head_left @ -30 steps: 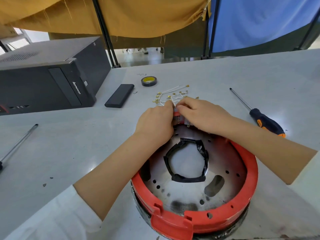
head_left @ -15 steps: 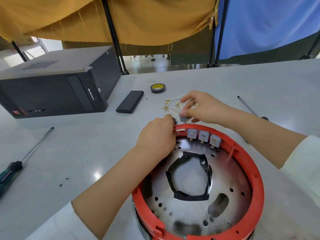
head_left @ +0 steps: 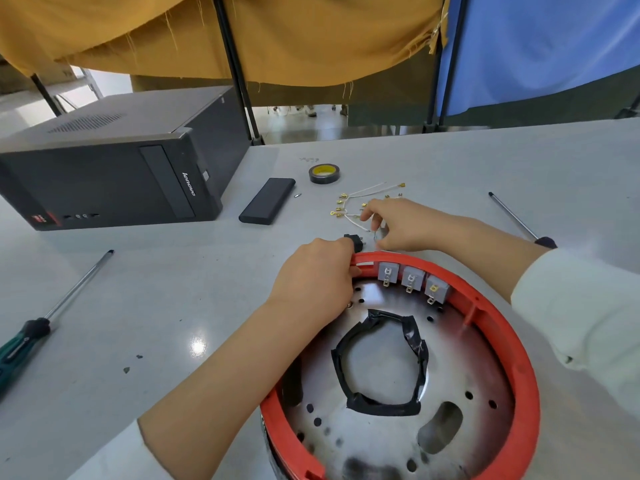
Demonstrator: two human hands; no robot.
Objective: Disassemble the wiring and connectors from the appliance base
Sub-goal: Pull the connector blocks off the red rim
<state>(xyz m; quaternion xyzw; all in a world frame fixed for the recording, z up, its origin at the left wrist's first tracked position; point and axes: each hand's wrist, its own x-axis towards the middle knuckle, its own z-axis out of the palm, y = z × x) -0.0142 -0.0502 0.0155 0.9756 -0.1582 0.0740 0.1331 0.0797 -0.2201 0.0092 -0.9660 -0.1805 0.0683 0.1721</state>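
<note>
The appliance base (head_left: 519,341) is a red plastic ring around a perforated metal plate with black tape at its central hole. Three grey connector blocks (head_left: 411,279) sit inside the far rim. My left hand (head_left: 315,278) grips the rim's far-left part, fingers curled over it. Just beyond the rim, low over the table, my right hand (head_left: 405,225) pinches a small grey connector block (head_left: 382,227). A small black switch (head_left: 353,241) lies on the table between both hands. Loose white wires with brass terminals (head_left: 346,202) lie just past my right hand.
A black computer case (head_left: 114,168) stands at the left. A flat black box (head_left: 266,200) and a tape roll (head_left: 323,173) lie beyond the wires. One screwdriver (head_left: 41,320) lies at the left, another (head_left: 512,216) at the right, partly behind my right arm.
My right hand has drawn a grey connector block off the rim and carried it out over the table near the wires. My left hand has stayed on the rim.
</note>
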